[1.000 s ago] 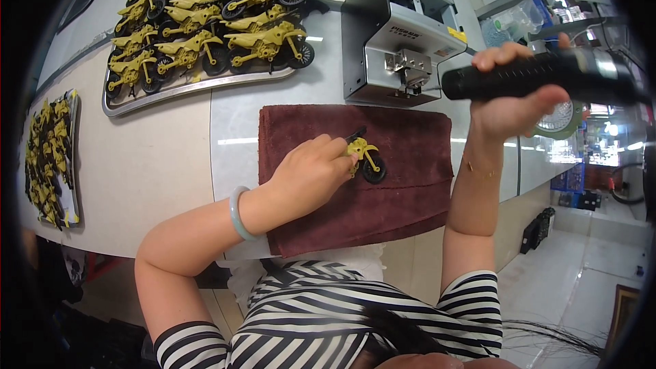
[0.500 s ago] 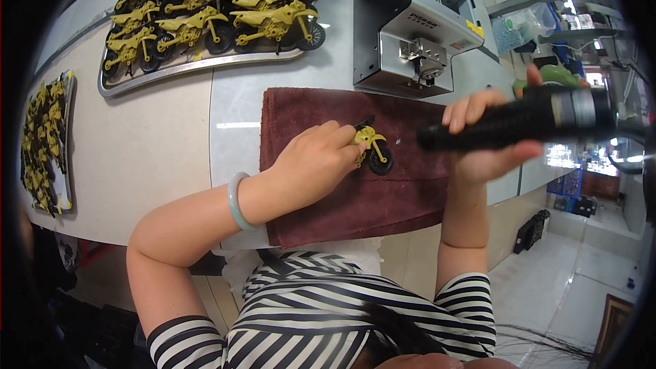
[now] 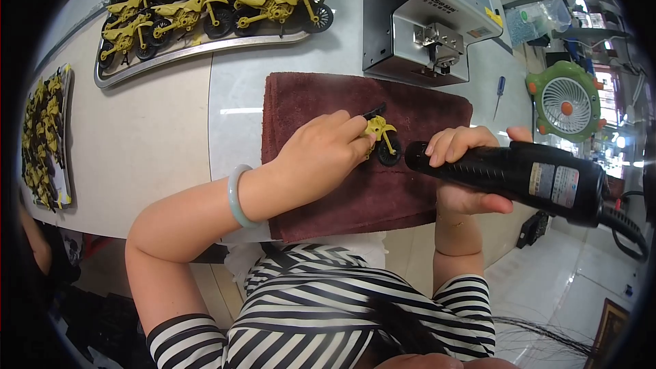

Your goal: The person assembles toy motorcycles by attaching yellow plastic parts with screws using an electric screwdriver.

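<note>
Left hand (image 3: 321,157) clamped on yellow toy motorcycle (image 3: 381,138), pinned to brown towel (image 3: 307,109). Right hand (image 3: 465,171) wrapped round black electric screwdriver (image 3: 526,176), tip just beside the wheel.

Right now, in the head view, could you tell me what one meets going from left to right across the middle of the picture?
Side tray of yellow toy motorcycles → jade bracelet → left hand → yellow toy motorcycle → right hand → black electric screwdriver.
</note>
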The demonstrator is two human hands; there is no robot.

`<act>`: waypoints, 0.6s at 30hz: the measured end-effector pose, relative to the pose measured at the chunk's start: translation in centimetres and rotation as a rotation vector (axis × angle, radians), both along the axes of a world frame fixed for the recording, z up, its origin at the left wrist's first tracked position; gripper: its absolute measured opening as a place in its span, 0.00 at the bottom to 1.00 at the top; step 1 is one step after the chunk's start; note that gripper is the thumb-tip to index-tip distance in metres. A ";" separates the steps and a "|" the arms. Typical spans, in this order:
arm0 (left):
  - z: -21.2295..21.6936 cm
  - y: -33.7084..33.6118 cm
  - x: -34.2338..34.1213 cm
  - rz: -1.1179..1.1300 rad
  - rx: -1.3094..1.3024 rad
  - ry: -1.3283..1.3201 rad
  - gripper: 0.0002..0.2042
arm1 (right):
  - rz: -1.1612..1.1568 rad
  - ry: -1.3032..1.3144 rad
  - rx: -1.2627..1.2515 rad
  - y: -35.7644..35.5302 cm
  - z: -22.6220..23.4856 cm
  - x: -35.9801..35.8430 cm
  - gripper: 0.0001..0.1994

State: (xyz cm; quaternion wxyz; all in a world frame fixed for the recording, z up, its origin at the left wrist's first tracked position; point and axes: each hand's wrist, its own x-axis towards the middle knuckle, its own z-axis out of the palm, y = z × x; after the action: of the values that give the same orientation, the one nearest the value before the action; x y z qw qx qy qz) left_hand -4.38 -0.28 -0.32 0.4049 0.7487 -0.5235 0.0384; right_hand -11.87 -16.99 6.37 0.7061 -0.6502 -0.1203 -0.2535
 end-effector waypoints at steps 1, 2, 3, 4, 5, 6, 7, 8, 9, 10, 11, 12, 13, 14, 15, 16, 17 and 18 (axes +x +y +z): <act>0.0 0.1 0.0 0.006 0.000 -0.005 0.06 | 0.023 -0.009 -0.023 0.0 0.0 0.0 0.45; 0.0 -0.1 0.0 0.002 0.001 -0.001 0.06 | 0.041 -0.017 -0.049 -0.2 0.0 0.0 0.44; -0.1 -0.2 0.1 0.000 0.001 -0.001 0.06 | -0.027 -0.014 -0.132 -0.4 -0.2 0.1 0.41; -0.1 -0.4 0.2 -0.002 0.001 -0.002 0.06 | -0.029 -0.010 -0.132 -0.5 -0.3 0.1 0.41; -0.1 -0.3 0.2 -0.002 0.005 0.001 0.06 | -0.014 -0.009 -0.110 -0.6 -0.3 0.1 0.41; -0.1 -0.3 0.2 -0.005 0.002 -0.003 0.06 | 0.001 -0.008 -0.089 -0.6 -0.4 0.2 0.41; 0.0 -0.3 0.2 -0.008 -0.001 -0.007 0.06 | 0.001 -0.009 -0.088 -0.6 -0.3 0.2 0.41; 0.1 -0.3 0.2 -0.011 -0.004 -0.008 0.06 | -0.018 0.004 -0.092 -0.6 -0.3 0.1 0.42; 0.2 -0.3 0.3 -0.011 0.001 0.005 0.07 | -0.038 0.014 -0.098 -0.6 -0.2 0.1 0.42; 0.4 -0.1 0.2 -0.011 0.005 0.016 0.07 | -0.039 0.010 -0.103 -0.3 -0.1 0.1 0.42; 0.4 0.0 0.3 -0.010 -0.004 0.002 0.07 | -0.037 0.028 -0.091 0.0 0.1 0.5 0.43; 0.2 0.2 0.2 -0.011 0.017 0.017 0.08 | -0.033 0.044 -0.081 0.2 0.5 0.8 0.44; 0.1 0.4 0.3 -0.010 0.038 0.031 0.09 | -0.082 0.077 -0.085 0.3 2.1 0.8 0.46; 0.3 0.2 0.5 -0.016 0.023 0.015 0.09 | -0.074 -0.083 -0.045 -0.5 3.2 1.2 0.46; 0.5 0.1 0.4 -0.030 0.030 0.024 0.10 | -0.072 -0.202 0.005 -1.2 4.6 2.0 0.46; 0.7 0.1 0.3 -0.043 0.037 0.033 0.11 | -0.068 -0.320 0.055 -2.1 5.7 3.3 0.45; 0.6 0.0 0.3 -0.054 0.029 0.022 0.11 | -0.165 -0.289 0.084 -3.7 5.8 4.7 0.44; 0.5 0.1 0.2 -0.047 0.035 0.034 0.11 | -0.253 -0.257 0.122 -4.9 5.7 6.2 0.43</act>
State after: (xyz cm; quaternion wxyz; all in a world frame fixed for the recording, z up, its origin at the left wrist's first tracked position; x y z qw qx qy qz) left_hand -4.13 -0.17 0.23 0.4012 0.7437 -0.5346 0.0071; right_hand -5.65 -21.90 12.09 0.6855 -0.5784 -0.1113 -0.4279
